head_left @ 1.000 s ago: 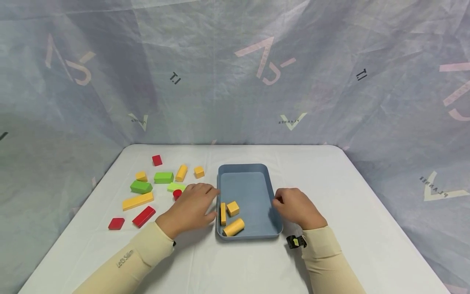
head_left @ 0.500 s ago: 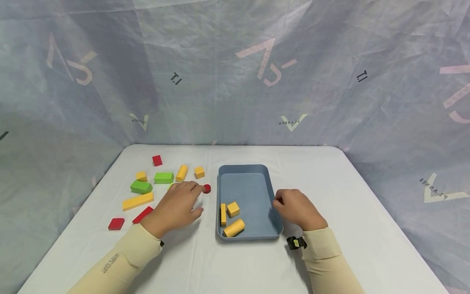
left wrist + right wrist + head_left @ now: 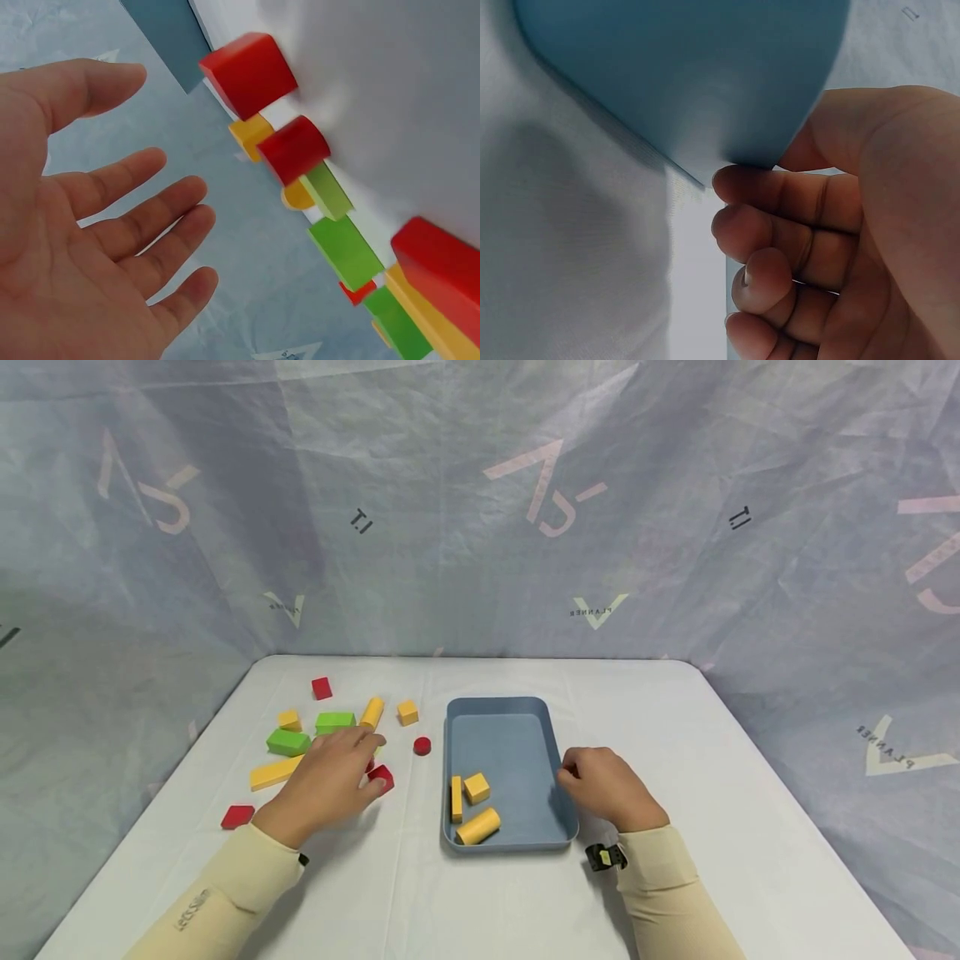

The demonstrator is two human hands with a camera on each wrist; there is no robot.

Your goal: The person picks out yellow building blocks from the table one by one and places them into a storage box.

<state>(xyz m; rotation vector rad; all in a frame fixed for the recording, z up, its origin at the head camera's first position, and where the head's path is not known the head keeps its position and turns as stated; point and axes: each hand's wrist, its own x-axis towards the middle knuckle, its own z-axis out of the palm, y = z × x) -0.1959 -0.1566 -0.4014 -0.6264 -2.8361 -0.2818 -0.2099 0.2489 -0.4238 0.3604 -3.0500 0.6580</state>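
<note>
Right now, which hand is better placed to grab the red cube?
Left, I'd say: the left hand is open and empty, right beside the red cube. The right hand pinches the wall of the tray, farther off.

Head view high, forward and down; wrist views close; tray [image 3: 517, 747] common to head and right wrist.

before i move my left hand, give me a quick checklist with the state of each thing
1. Left hand empty: ok, palm open, nothing held.
2. Tray held: ok, the right hand pinches its wall.
3. Room in the tray: ok, its far end is bare.
4. Tray contents one colour: ok, just three yellow blocks.
5. Table between left hand and tray clear: not ok, a red cube and a round red piece lie there.
6. Firmness of right-hand grip: cannot tell.
</note>
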